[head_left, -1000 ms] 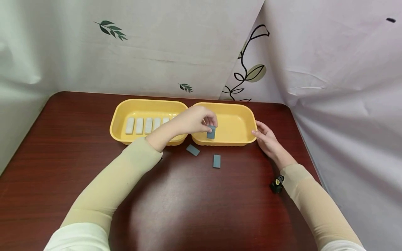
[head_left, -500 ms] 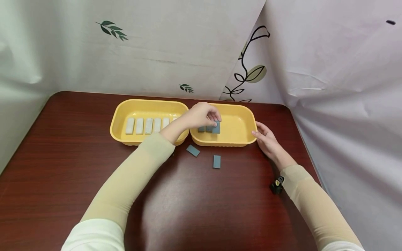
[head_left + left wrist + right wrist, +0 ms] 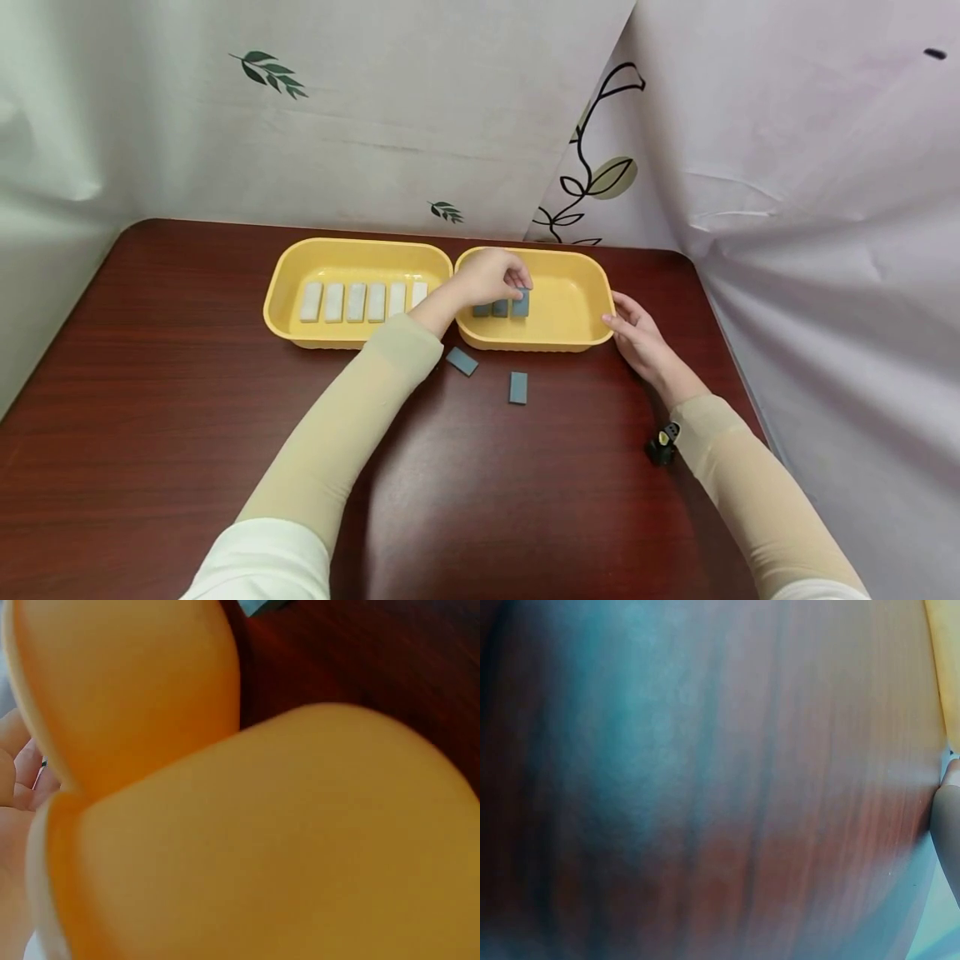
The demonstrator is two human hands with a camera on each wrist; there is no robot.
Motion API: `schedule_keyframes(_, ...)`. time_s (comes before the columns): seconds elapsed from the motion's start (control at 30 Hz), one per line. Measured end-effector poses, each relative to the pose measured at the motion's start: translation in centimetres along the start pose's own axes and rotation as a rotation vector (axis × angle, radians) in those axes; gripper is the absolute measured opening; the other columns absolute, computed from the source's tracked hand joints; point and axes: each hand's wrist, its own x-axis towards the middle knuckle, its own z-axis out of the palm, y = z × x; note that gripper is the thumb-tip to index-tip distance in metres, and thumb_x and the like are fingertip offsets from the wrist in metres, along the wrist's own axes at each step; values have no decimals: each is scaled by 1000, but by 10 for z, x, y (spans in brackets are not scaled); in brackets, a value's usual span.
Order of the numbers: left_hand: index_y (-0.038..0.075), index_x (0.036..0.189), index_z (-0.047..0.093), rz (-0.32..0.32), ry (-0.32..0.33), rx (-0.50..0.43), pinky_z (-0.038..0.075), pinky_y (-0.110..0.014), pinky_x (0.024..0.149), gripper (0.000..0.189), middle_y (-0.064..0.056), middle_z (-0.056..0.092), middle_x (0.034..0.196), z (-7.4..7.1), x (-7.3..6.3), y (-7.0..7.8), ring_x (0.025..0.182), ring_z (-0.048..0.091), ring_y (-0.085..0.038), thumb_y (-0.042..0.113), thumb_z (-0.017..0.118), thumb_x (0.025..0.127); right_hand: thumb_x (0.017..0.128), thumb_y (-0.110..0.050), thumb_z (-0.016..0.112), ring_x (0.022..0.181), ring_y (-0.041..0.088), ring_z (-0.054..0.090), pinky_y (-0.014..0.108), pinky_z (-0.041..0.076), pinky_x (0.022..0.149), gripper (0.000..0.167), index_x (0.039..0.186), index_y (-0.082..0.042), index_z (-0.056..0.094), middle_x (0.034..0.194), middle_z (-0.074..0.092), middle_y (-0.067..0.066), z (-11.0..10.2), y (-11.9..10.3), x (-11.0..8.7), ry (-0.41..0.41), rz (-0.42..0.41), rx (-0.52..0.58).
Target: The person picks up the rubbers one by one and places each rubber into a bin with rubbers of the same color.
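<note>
In the head view my left hand (image 3: 491, 277) reaches over the right yellow tray (image 3: 570, 340) and pinches a blue-grey rectangular block (image 3: 521, 304) between thumb and fingers. Two similar blocks, a middle one (image 3: 500, 308) and a left one (image 3: 481, 310), lie beside it in the tray, partly covered by the hand. My right hand (image 3: 637, 335) holds the tray's right end, thumb at the rim and fingers along the outside. The left wrist view shows part of the left hand (image 3: 15, 780) behind the yellow tray walls; the held block is hidden there.
A left yellow tray (image 3: 360, 340) adjoins the right one and bears a row of several white blocks (image 3: 356, 302). Two more blue-grey blocks, one slanted (image 3: 462, 362) and one upright in view (image 3: 518, 388), lie on the dark red table (image 3: 480, 500) in front. Curtains stand behind.
My left hand has moved slightly right and brought its blue-grey block into line with two others, which have come into view. The right hand stays at the tray's end.
</note>
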Motion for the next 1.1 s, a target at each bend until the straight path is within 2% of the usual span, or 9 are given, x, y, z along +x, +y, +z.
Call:
schedule_keyframes(0.23,-2,110,77,-26,22,-30,60,-32,95,13,-17,77,113,8,6,-5,105,72,-28,-3,75,97,105,12,44,124,4,59,13,49,104,41,138,-11,52,130,63,-6,-1,1,0,-7,-5,1)
schedule_keyframes(0.53,0,108,79,-41,44,28,60,-32,95,12,-16,79,111,16,8,-11,105,73,-27,-2,74,97,104,11,45,123,4,60,14,50,103,41,137,-11,53,129,65,-6,-2,1,0,-9,-15,0)
schedule_keyframes(0.77,1,107,79,-54,75,33,60,-33,96,11,-15,79,110,20,11,-15,105,73,-26,0,73,98,105,11,46,122,4,60,13,50,102,40,137,-11,53,129,64,-6,-1,1,0,-6,-5,0)
schedule_keyframes(1.1,4,108,79,-102,98,76,58,-33,98,11,-11,79,113,22,14,-16,108,72,-24,4,72,101,104,12,46,123,4,60,13,50,102,40,135,-12,55,129,65,-6,-1,0,0,-4,-13,13)
